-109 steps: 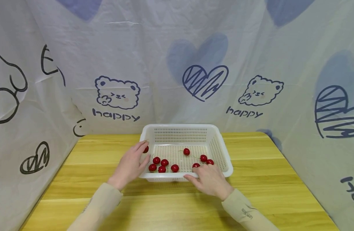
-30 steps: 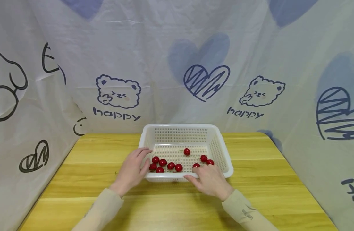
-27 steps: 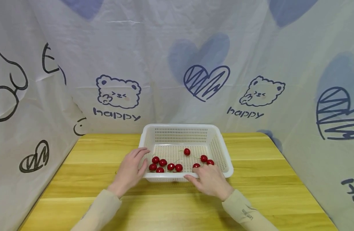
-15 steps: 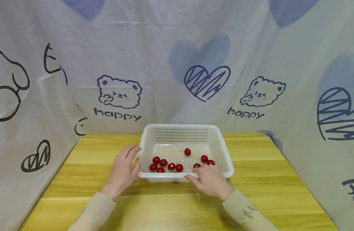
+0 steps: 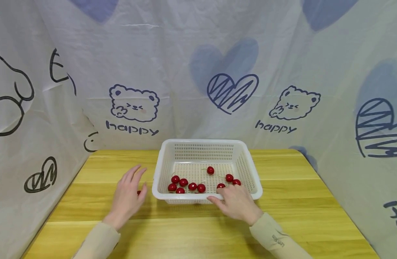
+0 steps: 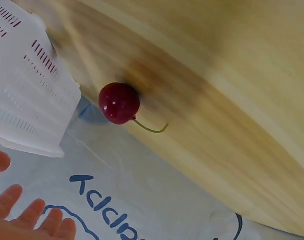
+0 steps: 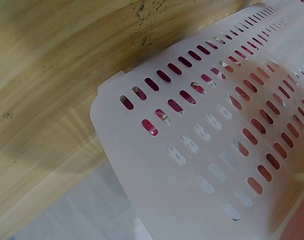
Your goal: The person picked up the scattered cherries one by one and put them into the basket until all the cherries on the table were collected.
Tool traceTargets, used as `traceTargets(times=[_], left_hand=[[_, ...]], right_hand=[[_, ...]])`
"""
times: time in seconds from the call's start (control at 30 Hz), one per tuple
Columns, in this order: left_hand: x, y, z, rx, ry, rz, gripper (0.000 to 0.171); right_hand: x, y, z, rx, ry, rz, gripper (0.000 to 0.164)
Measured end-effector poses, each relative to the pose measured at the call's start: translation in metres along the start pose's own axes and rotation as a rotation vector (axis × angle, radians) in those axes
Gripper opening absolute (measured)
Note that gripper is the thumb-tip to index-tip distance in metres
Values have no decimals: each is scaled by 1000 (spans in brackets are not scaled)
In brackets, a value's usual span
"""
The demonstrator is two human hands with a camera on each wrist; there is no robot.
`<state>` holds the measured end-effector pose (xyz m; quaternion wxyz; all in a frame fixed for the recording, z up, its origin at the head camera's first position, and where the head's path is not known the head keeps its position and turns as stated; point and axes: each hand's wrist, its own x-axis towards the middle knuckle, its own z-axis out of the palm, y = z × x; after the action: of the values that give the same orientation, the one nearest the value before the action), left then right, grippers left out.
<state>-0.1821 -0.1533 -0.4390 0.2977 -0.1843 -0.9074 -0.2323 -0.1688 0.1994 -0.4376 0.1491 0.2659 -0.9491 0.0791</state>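
Observation:
My left hand [image 5: 126,196] is over the table left of the white plastic basket [image 5: 205,141], its fingers parted and holding nothing. A red cherry [image 5: 138,192] shows partly behind its thumb in the head view. The left wrist view shows that cherry [image 6: 119,103] whole, with a curved green stem, lying on the wood apart from the fingertips [image 6: 54,220]. At the basket's front rim, my right hand [image 5: 235,201] grips the edge, thumb outside and fingers inside. Several cherries [image 5: 192,186] lie in the basket, some close to the right fingers.
The basket has slotted walls [image 7: 157,145] and stands on a wooden table [image 5: 192,230]. A pale cloth [image 5: 185,64] with printed hearts and bears hangs behind the table and along both sides.
My left hand held a cherry at the basket's left side; that hand is now empty and has moved left to a cherry on the table. The right hand stays on the rim.

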Motion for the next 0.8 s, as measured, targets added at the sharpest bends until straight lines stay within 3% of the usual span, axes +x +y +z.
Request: traceTargets(times=[0.27,0.8], left_hand=[[-14,-1,-5,23,-69,-60,52],[-39,-3,-12,69,-298,-99,45]], right_hand=[[0,1,1,-6,6,0,50],[0,0,0,6,-3,7,52]])
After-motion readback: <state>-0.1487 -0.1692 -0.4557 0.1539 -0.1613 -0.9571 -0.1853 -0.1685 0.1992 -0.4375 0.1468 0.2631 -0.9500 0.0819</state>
